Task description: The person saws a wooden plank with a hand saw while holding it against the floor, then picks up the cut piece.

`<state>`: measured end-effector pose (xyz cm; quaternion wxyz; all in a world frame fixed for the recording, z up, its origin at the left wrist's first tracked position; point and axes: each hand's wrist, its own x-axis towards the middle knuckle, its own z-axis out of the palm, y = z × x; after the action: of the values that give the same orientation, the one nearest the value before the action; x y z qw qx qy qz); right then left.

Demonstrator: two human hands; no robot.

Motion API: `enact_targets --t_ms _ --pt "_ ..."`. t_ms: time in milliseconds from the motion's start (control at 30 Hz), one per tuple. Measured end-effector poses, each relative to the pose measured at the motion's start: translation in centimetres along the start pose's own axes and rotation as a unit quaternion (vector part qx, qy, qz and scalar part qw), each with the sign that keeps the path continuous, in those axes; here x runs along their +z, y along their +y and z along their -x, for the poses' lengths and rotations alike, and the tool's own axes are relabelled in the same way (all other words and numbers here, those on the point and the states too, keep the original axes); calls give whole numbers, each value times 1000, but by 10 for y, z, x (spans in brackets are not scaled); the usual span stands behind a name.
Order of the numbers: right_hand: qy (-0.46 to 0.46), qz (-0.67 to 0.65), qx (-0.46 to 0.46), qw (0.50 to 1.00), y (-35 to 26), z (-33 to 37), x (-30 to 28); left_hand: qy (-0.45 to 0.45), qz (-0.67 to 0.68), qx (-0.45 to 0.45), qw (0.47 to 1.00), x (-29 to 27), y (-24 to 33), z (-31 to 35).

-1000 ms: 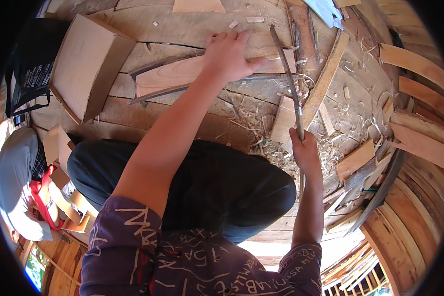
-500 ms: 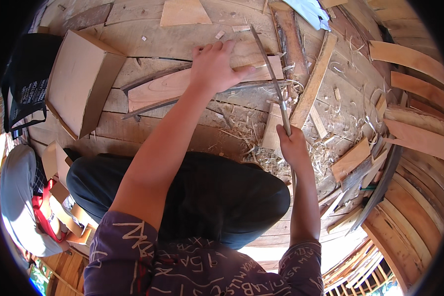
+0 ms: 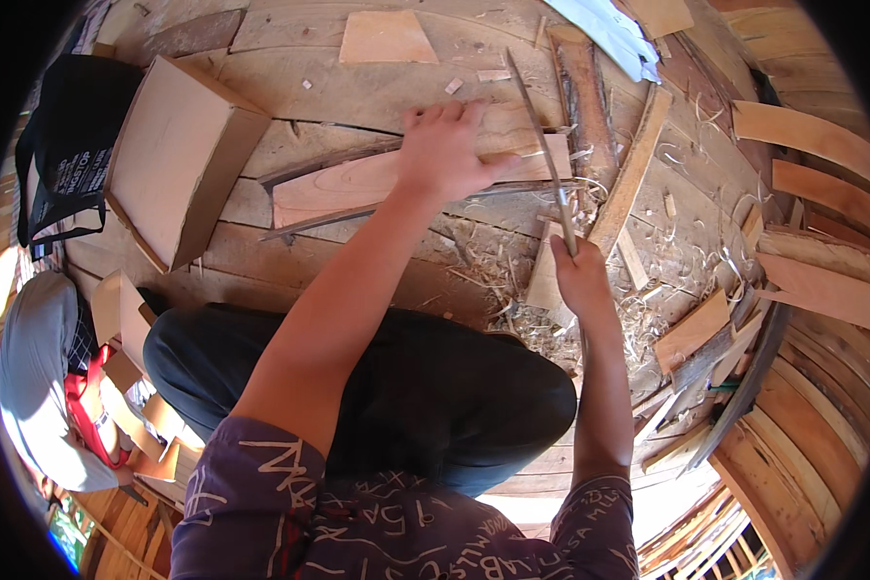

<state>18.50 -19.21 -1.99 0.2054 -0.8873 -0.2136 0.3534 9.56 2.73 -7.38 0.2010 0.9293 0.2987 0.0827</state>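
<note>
My left hand [image 3: 447, 155] is closed over a pale piece of wood [image 3: 508, 124], its fingers toward the far side and its thumb along the near edge. Under that piece lies a longer tapered board [image 3: 333, 182] with dark, rough edges. In my right hand [image 3: 585, 280] is the handle of a long, thin-bladed knife [image 3: 536, 121]. Its blade points away from me and crosses the right end of the wood. My palm hides part of the piece.
Shavings [image 3: 503, 280] litter the plank floor right of my knees. A bark-edged slab [image 3: 586, 101] and a narrow strip [image 3: 633, 169] lie beyond the blade. At left stand a cardboard box [image 3: 179, 159] and a black bag [image 3: 72, 145]. Another person's grey-clad leg [image 3: 34, 377] shows lower left.
The whole view has shifted slightly, so the scene sits lower and farther right. Against the floor, my right hand and the knife have moved a little forward; my left hand stays on the wood.
</note>
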Motion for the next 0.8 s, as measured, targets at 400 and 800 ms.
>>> enact_targets --t_ms 400,800 --pt "-6 -17 40 999 17 36 -11 29 8 18 999 0 4 7" --pt "17 15 1 1000 -6 15 -1 5 -6 37 999 -6 4 8"
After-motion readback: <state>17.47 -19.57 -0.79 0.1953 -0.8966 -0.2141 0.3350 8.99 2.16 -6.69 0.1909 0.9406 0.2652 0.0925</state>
